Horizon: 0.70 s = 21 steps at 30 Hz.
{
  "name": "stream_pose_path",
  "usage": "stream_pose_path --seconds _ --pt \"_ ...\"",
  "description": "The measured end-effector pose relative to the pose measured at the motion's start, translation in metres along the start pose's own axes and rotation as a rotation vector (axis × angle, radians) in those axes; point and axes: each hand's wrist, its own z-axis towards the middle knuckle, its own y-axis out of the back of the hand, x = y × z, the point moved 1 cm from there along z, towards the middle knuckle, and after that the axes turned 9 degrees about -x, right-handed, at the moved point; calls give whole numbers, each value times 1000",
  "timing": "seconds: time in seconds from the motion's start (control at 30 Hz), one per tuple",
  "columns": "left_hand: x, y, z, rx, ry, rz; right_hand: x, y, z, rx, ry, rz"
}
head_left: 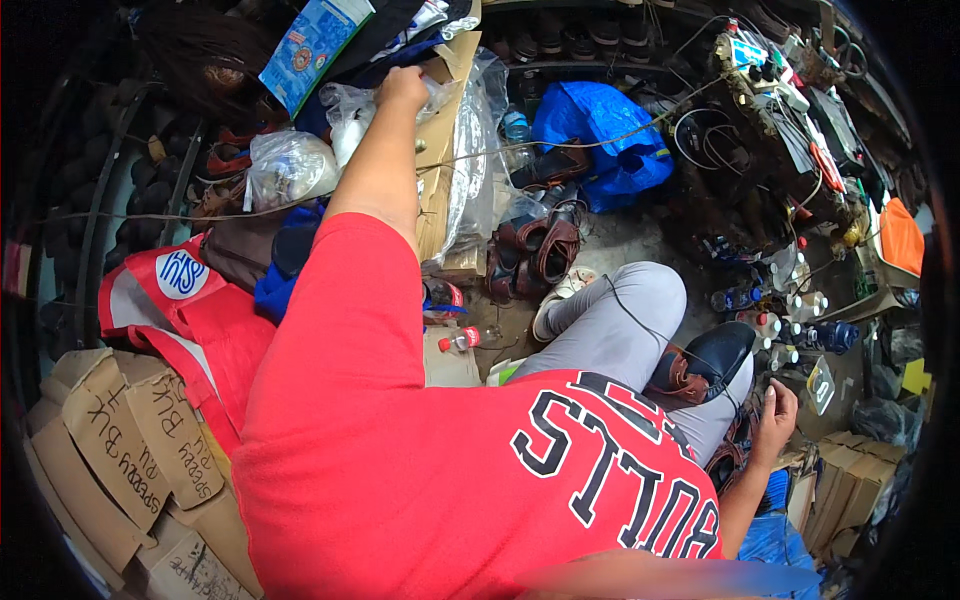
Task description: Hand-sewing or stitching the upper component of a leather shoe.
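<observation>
My left arm stretches far forward, and my left hand [402,88] is curled at a clear plastic bag [350,118] beside an upright cardboard box [437,150]. What those fingers grip is hidden. Across my right thigh lies a dark shoe [718,358] with a brown collar and tongue, its dark toe pointing away from me. Just right of it, my right hand [775,420] is bent, its thumb and fingers close together; anything in them is too small to make out. A thin dark cord [640,318] runs over my grey trouser leg toward the shoe.
Brown shoes [535,250] stand on the floor ahead, near a blue bag [605,145]. Several bottles [775,325] crowd the right side. Cardboard boxes [120,440] and a red bag [190,320] lie at left. A long cable [560,150] crosses the space.
</observation>
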Motion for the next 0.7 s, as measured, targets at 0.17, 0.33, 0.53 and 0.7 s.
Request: stream_pose_path --seconds 0.17,0.33,0.53,0.7 --pt "4 -13 8 4 -128 44 -8 4 -4 -32 -11 -21" --pt "-8 39 -23 -138 10 112 28 -5 1 -64 60 -79" --pt "-97 42 -89 -509 -408 -492 0 -38 -13 -122 -272 293" --pt "-253 57 -143 -326 -672 -817 0 -67 -20 -162 -64 95"
